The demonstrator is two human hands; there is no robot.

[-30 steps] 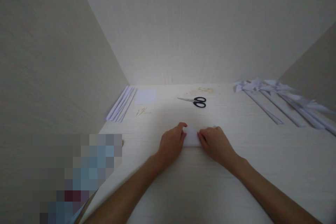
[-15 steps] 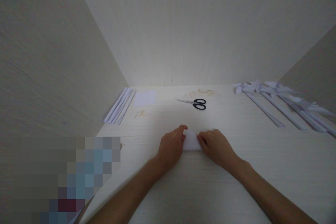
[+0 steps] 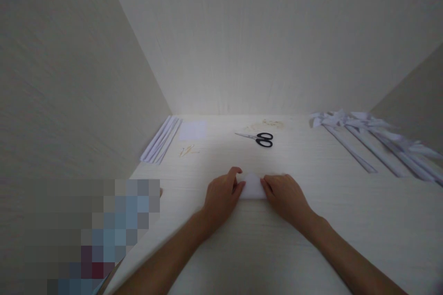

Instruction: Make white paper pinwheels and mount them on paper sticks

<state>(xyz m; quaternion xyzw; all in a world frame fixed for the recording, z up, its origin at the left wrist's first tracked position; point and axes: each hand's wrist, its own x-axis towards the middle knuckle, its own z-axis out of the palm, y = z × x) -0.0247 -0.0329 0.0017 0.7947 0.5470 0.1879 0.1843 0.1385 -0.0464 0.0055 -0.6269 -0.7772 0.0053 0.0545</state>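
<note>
A small folded piece of white paper point(image 3: 253, 187) lies on the pale wooden table point(image 3: 263, 249) in front of me. My left hand point(image 3: 220, 195) presses on its left end with curled fingers, the thumb on top. Pressing its right end is my right hand point(image 3: 283, 193), fingers bent down onto the paper. Most of the paper is hidden under both hands; only the middle strip shows.
Black-handled scissors point(image 3: 259, 138) lie beyond the hands. A stack of white paper strips point(image 3: 161, 139) and a square sheet point(image 3: 192, 130) sit at the back left. Several folded paper pinwheels on long sticks point(image 3: 374, 143) lie at the right. Walls enclose the table on three sides.
My hands and the paper stay in place; the left hand has drawn slightly back to the left, baring a bit more paper. The view has shifted a little downward.
</note>
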